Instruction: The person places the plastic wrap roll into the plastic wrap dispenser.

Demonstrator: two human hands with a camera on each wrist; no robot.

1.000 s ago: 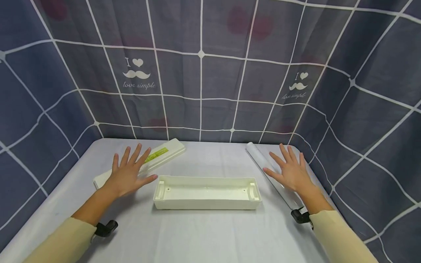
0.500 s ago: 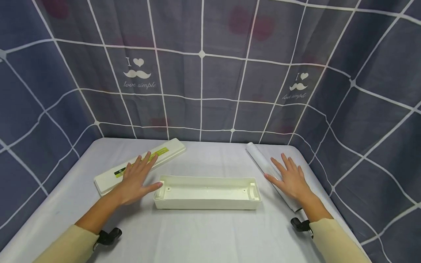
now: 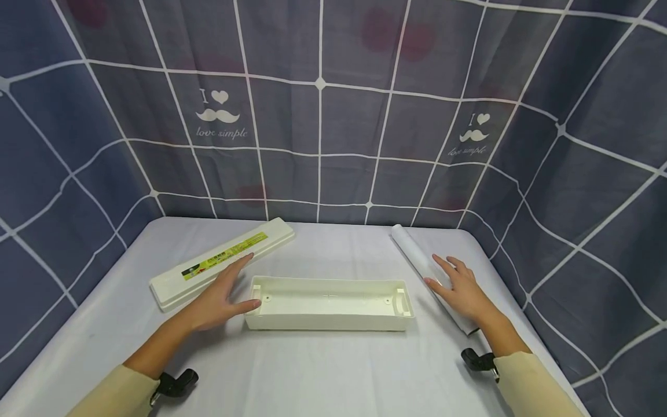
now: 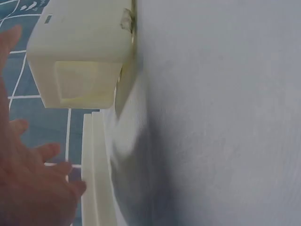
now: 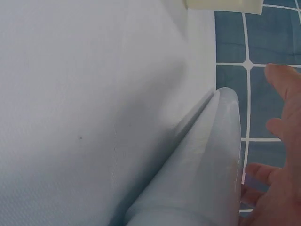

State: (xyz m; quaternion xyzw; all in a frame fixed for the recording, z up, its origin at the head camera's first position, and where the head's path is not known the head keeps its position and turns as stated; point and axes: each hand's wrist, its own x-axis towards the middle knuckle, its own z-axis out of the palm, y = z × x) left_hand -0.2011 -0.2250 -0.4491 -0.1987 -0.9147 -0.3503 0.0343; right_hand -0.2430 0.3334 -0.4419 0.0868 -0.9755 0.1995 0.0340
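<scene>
A long, open cream plastic box (image 3: 328, 322) stands mid-table, its hollow side up. At its left end hovers my left hand (image 3: 216, 304), fingers extended and thumb spread toward the box's end; touching or not, I cannot tell. Behind that hand a matching lid (image 3: 172, 288) lies slanted, with a yellow-green label (image 3: 225, 256). My right hand (image 3: 461, 294) is above a roll of clear plastic film (image 3: 411, 249), its fingers loosely bent. In the right wrist view, the hand (image 5: 277, 188) appears apart from the roll (image 5: 197, 165). The left wrist view has the box's end (image 4: 80, 28) close up.
A white cloth covers the table (image 3: 333, 376). Dark blue-grey curtains (image 3: 344, 127) with a white grid hang behind it and at both sides. Each wrist wears a black camera mount, such as the left mount (image 3: 178, 383).
My left hand has come down and to the right, nearer the box's left end, uncovering the lid's label. My right hand has lowered over the roll, its fingers bending more.
</scene>
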